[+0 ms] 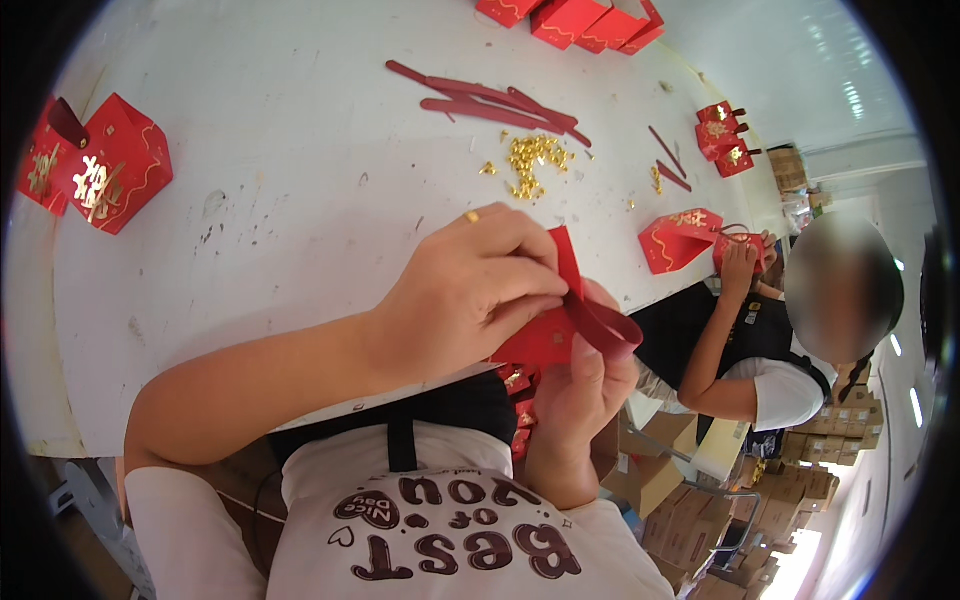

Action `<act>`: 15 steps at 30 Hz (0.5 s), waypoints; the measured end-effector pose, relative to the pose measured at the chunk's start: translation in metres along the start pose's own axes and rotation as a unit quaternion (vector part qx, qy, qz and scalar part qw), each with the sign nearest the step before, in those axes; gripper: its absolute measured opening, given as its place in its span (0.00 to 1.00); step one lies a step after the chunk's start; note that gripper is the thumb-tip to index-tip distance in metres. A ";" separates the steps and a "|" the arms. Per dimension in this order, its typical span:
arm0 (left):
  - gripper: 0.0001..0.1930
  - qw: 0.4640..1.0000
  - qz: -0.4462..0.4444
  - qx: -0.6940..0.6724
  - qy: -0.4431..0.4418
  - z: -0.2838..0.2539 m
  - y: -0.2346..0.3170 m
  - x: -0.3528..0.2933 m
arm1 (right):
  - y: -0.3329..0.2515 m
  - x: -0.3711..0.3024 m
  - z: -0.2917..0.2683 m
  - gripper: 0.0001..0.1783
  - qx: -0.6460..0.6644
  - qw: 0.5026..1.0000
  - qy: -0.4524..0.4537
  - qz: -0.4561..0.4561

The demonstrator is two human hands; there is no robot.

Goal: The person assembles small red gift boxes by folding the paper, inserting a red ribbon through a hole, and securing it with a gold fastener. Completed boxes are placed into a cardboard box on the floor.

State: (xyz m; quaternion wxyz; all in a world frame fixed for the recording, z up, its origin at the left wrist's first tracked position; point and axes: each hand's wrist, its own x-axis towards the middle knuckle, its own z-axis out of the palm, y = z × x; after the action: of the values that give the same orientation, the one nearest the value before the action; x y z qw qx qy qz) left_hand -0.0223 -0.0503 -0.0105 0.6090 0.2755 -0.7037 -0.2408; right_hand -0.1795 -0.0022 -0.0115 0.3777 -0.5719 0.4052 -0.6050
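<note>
Over the table's near edge, both my hands are closed around one red paper gift box [537, 340]. A dark red strap [612, 333] curves in a loop from it toward the right. My left hand [470, 290] pinches the strap's end against the box; the fingers hide the exact spot. From below and to the right, my right hand [590, 395] grips the box, its thumb up beside the loop. Beyond my hands lie a scattered pile of small gold fasteners [535, 160] and several loose dark red straps [480, 102].
Finished red boxes with handles [120, 165] stand at the left. More red boxes [590, 22] sit at the far edge, others [722, 138] at the right. A co-worker [750, 350] handles a red box at the right. Cardboard cartons [690, 520] are stacked behind.
</note>
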 end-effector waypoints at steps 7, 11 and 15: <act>0.09 0.994 -0.104 -0.028 0.004 0.002 0.013 0.003 | -0.003 0.002 -0.001 0.17 0.003 1.000 -0.022 -0.001; 0.07 0.984 -0.175 -0.035 -0.014 0.000 0.024 0.002 | -0.002 0.000 -0.003 0.17 0.011 1.000 -0.024 -0.004; 0.05 0.959 -0.275 -0.066 -0.012 -0.002 0.037 0.006 | 0.000 0.001 -0.004 0.20 0.030 0.999 -0.042 0.006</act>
State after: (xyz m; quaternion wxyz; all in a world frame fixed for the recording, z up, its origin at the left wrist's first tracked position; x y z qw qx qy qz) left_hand -0.0249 -0.0270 0.0191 0.5273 0.4150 -0.5908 -0.4480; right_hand -0.1837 -0.0027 -0.0114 0.4150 -0.5825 0.3745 -0.5901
